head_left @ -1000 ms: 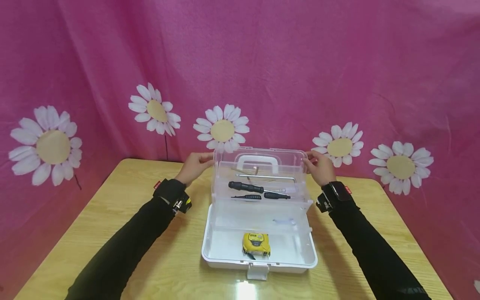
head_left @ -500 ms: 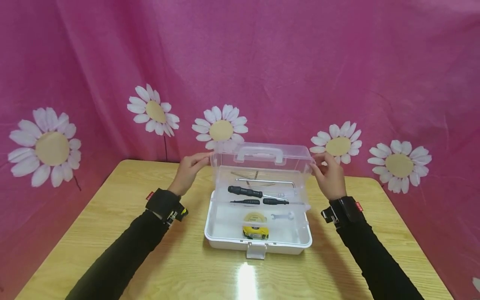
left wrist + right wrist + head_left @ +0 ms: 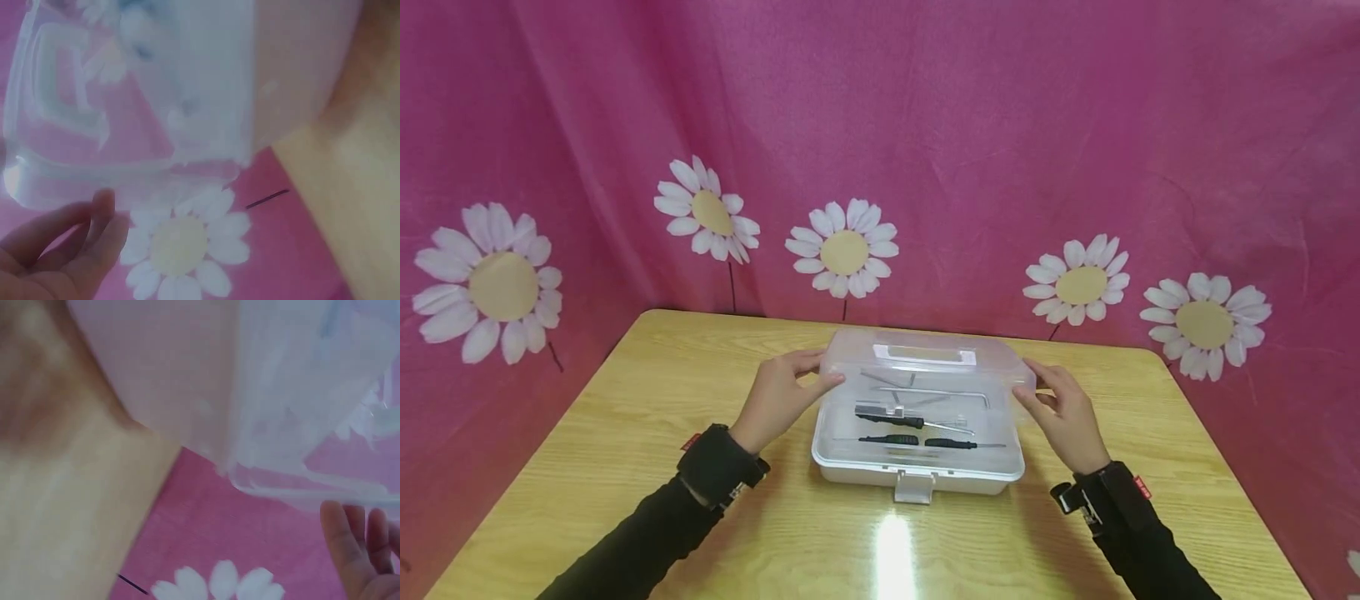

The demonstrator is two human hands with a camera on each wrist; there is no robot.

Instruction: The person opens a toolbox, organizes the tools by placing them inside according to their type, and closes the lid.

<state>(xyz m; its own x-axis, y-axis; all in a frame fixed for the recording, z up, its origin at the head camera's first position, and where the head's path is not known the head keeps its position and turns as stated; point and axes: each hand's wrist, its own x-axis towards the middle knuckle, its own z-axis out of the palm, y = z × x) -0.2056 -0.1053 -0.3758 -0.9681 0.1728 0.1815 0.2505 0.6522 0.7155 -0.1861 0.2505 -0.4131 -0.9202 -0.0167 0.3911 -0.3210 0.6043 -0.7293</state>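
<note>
A white toolbox (image 3: 857, 477) sits on the table with its clear lid (image 3: 992, 354) tilted partly down over it. My left hand (image 3: 775, 402) pinches the lid's left end between thumb and fingers; my right hand (image 3: 1067, 417) pinches its right end. Through the clear plastic I see a black-handled screwdriver (image 3: 891, 419), two smaller black-handled tools (image 3: 887, 439) and an L-shaped metal rod (image 3: 932, 392). A white handle (image 3: 925, 356) is set in the lid. Both wrist views show fingertips against the lid's edge; the toolbox floor is hidden.
The latch (image 3: 913, 487) hangs down at the toolbox's front. Wooden table (image 3: 700, 367) surrounds the toolbox. A pink curtain (image 3: 955, 167) with printed daisies stands behind and at both sides.
Both hands have brought the lid forward and down, and the tool tray has come down with it. The yellow tape measure and the wrench have gone out of sight beneath the tray.
</note>
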